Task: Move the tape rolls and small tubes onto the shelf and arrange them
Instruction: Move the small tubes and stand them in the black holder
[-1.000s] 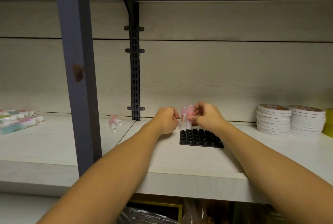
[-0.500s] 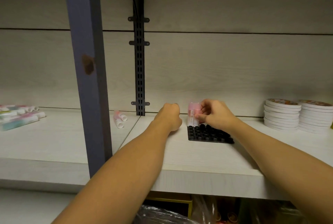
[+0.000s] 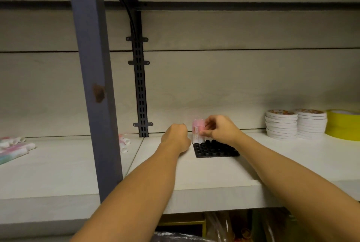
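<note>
The right hand (image 3: 220, 130) pinches pink tubes (image 3: 197, 130) standing in a black tray (image 3: 216, 150). The left hand (image 3: 176, 138) is a fist beside them. White tape stacks (image 3: 281, 124) sit nearby; the labels are too blurry to read.

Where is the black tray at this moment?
The black tray lies on the shelf near the middle of the head view, under the right hand, right of the left hand.
</note>
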The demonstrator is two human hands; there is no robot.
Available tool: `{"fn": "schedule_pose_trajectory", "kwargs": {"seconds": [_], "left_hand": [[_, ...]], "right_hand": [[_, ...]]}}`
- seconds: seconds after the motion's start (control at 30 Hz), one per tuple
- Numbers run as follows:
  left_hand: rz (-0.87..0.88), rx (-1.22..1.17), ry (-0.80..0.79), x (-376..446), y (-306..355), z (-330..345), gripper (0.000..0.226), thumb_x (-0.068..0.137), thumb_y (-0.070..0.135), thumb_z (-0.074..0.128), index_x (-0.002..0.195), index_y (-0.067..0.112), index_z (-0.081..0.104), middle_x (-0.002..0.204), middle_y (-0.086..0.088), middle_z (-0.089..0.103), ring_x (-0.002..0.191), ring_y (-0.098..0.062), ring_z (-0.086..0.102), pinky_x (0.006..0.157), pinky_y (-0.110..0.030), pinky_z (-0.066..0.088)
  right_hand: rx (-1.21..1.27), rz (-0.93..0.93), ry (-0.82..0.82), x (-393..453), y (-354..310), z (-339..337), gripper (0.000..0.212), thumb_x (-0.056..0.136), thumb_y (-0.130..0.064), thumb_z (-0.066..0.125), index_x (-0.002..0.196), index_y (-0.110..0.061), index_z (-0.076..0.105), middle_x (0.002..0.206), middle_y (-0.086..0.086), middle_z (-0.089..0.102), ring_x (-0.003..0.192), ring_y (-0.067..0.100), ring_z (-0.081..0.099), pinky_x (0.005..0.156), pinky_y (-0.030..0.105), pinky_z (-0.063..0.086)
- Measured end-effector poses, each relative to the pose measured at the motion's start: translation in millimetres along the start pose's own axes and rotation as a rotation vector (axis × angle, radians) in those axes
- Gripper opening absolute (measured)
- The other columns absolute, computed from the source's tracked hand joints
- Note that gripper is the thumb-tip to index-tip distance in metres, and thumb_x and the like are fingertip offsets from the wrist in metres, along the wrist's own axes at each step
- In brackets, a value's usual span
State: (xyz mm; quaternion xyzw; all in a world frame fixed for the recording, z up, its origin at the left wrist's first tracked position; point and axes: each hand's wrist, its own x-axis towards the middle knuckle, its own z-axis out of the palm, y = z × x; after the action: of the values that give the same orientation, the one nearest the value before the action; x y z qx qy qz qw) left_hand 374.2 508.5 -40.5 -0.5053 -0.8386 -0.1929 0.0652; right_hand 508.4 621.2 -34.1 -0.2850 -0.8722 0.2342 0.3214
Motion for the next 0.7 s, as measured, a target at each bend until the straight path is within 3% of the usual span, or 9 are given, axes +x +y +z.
{"fn": "schedule_pose_trajectory", "kwargs": {"seconds": [0.1, 0.23, 0.3, 0.47, 0.6, 0.7], "left_hand": [[0.017, 0.04, 0.014, -12, 2, -16, 0.032, 0.09, 0.006, 0.05, 0.12, 0.01, 0.061, 0.119, -0.011, 0.058, 0.101, -0.031, 0.059, 0.082, -0.038, 0.053], [0.052, 0.071, 0.049, -40, 10, -40, 0.035, 0.086, 0.001, 0.048, 0.119, 0.006, 0.06, 0.116, -0.013, 0.058, 0.099, -0.033, 0.061, 0.083, -0.041, 0.055], [0.066, 0.096, 0.057, -57, 16, -48, 0.035, 0.085, 0.001, 0.047, 0.117, 0.007, 0.059, 0.115, -0.013, 0.059, 0.099, -0.033, 0.061, 0.084, -0.043, 0.056], [0.04, 0.109, 0.1, -103, 24, -57, 0.032, 0.086, 0.011, 0.049, 0.116, 0.013, 0.061, 0.116, -0.009, 0.062, 0.102, -0.029, 0.06, 0.084, -0.042, 0.055], [-0.012, 0.074, 0.177, -146, 26, -58, 0.026, 0.093, 0.016, 0.052, 0.117, 0.019, 0.063, 0.108, 0.0, 0.064, 0.098, -0.02, 0.061, 0.071, -0.027, 0.045], [-0.023, 0.044, 0.237, -179, 26, -64, 0.024, 0.096, 0.019, 0.056, 0.118, 0.019, 0.065, 0.105, 0.003, 0.067, 0.096, -0.015, 0.062, 0.094, -0.035, 0.051]], "right_hand": [[-0.073, -0.007, 0.035, -11, -3, -16, 0.046, 0.079, -0.032, 0.083, 0.115, -0.013, 0.063, 0.099, 0.001, 0.067, 0.09, 0.016, 0.065, 0.084, 0.027, 0.053], [-0.386, -0.086, -0.044, -36, -4, -40, 0.048, 0.086, -0.037, 0.073, 0.128, -0.016, 0.058, 0.118, 0.003, 0.065, 0.104, 0.019, 0.061, 0.09, 0.032, 0.051], [-0.496, -0.121, -0.053, -52, -3, -50, 0.046, 0.086, -0.033, 0.069, 0.127, -0.015, 0.058, 0.122, 0.005, 0.063, 0.109, 0.023, 0.059, 0.092, 0.035, 0.051], [-0.574, -0.176, -0.033, -101, -2, -79, 0.031, 0.085, -0.03, 0.063, 0.112, -0.013, 0.059, 0.111, 0.006, 0.063, 0.1, 0.028, 0.06, 0.083, 0.041, 0.054], [-0.536, -0.289, -0.018, -134, -1, -98, 0.036, 0.087, -0.029, 0.062, 0.12, -0.015, 0.059, 0.113, 0.003, 0.063, 0.104, 0.025, 0.06, 0.084, 0.042, 0.054], [-0.511, -0.372, -0.045, -151, -12, -102, 0.03, 0.085, -0.027, 0.061, 0.113, -0.015, 0.06, 0.105, 0.003, 0.063, 0.096, 0.025, 0.061, 0.079, 0.042, 0.055]]}}
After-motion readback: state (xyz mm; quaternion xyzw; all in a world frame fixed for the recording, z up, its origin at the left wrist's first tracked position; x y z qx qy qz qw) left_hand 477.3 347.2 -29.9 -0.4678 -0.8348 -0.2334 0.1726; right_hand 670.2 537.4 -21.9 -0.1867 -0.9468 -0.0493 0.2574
